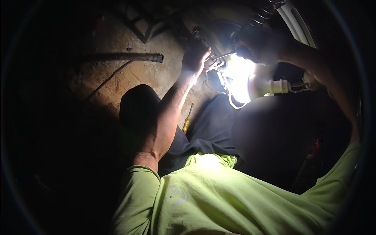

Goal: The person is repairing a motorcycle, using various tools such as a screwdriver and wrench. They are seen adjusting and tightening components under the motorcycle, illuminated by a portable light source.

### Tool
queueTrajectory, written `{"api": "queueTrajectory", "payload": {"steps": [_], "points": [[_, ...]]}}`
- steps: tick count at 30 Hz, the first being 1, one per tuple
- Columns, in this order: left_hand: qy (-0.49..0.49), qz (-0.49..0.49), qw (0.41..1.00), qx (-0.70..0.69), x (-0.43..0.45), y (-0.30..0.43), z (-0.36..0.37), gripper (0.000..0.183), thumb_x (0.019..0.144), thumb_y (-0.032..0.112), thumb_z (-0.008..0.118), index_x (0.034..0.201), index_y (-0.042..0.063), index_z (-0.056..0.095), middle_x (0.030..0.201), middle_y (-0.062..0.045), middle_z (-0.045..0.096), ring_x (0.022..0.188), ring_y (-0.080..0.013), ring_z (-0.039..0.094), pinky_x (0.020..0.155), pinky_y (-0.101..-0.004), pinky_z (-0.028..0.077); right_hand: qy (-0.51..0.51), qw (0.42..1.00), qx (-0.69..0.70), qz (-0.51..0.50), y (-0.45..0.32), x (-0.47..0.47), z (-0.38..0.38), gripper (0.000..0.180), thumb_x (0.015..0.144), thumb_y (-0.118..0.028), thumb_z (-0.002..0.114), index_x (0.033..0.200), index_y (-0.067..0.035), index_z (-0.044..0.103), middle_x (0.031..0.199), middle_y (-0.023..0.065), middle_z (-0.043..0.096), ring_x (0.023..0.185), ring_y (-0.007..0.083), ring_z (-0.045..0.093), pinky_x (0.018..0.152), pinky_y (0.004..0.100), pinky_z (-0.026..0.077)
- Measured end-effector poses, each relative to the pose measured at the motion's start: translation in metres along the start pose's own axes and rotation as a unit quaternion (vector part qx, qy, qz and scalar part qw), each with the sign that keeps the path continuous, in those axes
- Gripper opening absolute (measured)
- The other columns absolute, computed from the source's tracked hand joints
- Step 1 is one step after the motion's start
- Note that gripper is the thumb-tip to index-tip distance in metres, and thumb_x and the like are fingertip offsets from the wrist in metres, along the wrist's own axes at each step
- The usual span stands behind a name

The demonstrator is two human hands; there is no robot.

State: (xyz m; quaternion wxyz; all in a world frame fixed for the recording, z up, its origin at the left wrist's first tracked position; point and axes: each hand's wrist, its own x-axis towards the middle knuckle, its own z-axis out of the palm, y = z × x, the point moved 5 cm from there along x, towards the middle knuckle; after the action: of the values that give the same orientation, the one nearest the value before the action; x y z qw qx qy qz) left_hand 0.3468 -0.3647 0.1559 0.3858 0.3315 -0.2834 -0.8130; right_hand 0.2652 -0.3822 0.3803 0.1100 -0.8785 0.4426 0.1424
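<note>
My left hand (195, 58) is closed around a metal part (211, 63) near the top centre, its thumb along the near side. My right hand (258, 47), dark against the glare, grips a thin metal tool, perhaps a screwdriver (224, 55), whose shaft reaches left to that part. The tool's handle is hidden in the hand. Just below the right hand a lit bulb (242, 82) in a pale holder (279, 86) glares, washing out what is around it. A pale cable (233, 102) curves beneath the bulb.
A yellow-handled screwdriver (186, 123) lies on the ground between my legs. A dark hose or tube (126, 57) and a thin rod (110, 77) lie at left. A dark metal frame (144, 30) stands beyond. At upper right are a coil spring (263, 16) and a pale curved part (296, 25).
</note>
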Motion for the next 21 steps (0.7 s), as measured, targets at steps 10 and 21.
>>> {"api": "queueTrajectory", "payload": {"steps": [10, 21], "points": [[0.026, -0.022, 0.999, 0.0, -0.007, 0.006, 0.001, 0.039, 0.095, 0.03, 0.073, 0.123, 0.004, 0.062, 0.099, -0.008, 0.067, 0.073, -0.0137, 0.067, 0.051, -0.0281, 0.057, 0.013, 1.0, -0.019, -0.011, -0.008, 0.021, 0.01, 0.028, 0.083, -0.024, 0.08, 0.104, -0.007, 0.074, 0.094, 0.0102, 0.074, 0.076, 0.026, 0.073, 0.071, 0.0385, 0.06], [0.003, -0.031, 0.999, 0.021, -0.004, 0.002, -0.001, 0.043, 0.095, 0.034, 0.075, 0.122, 0.003, 0.063, 0.094, -0.008, 0.067, 0.067, -0.0134, 0.066, 0.049, -0.0275, 0.056, 0.072, 0.988, -0.13, -0.043, -0.031, -0.017, -0.003, 0.027, 0.083, -0.024, 0.079, 0.102, -0.006, 0.074, 0.092, 0.0101, 0.073, 0.076, 0.0257, 0.073, 0.071, 0.0376, 0.06]]}}
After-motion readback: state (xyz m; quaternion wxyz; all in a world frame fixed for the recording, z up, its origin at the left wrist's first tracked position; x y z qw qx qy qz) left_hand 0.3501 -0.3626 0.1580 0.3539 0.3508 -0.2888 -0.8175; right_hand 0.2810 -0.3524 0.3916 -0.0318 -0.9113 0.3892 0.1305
